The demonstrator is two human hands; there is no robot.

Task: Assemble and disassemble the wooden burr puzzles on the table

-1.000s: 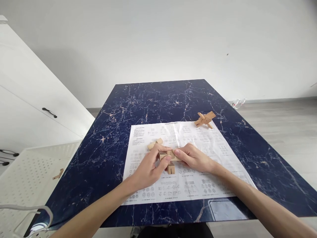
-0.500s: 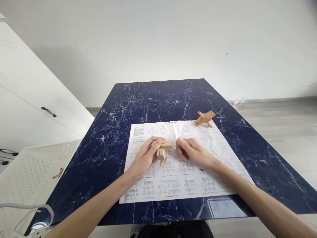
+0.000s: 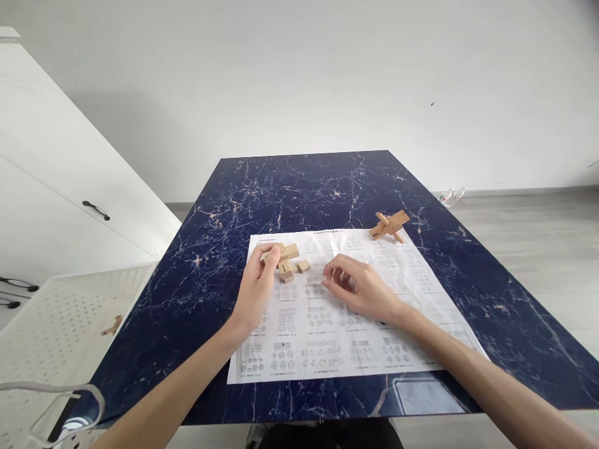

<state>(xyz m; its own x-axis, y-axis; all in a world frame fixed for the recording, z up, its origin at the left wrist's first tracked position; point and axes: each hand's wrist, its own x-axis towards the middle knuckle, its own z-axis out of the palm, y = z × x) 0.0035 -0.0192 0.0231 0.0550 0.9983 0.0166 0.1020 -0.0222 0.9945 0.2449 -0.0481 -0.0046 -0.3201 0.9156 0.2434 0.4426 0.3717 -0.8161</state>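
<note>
My left hand [image 3: 259, 274] is closed around a light wooden burr puzzle [image 3: 284, 267] with crossing bars, low over the upper left of a printed paper sheet [image 3: 299, 368]. Part of the puzzle is hidden behind the thumb and fingers. A short wooden block end [image 3: 304, 266] shows just right of it; whether it is joined to the puzzle I cannot tell. To the right, over the middle of the sheet, is my right hand [image 3: 358, 284]. Its fingers are curved, with a gap between thumb and forefinger and nothing visible in them.
A second, darker wooden cross puzzle [image 3: 390, 226] lies at the sheet's upper right corner. The sheet lies on a dark blue marbled table [image 3: 299, 193]. At the left stand a perforated white surface [image 3: 60, 318] with a small wooden piece [image 3: 112, 325] and a white cable [image 3: 88, 393].
My left hand has moved up and left with the burr puzzle, away from my right hand. My right hand has shifted slightly left, its thumb and forefinger now apart.
</note>
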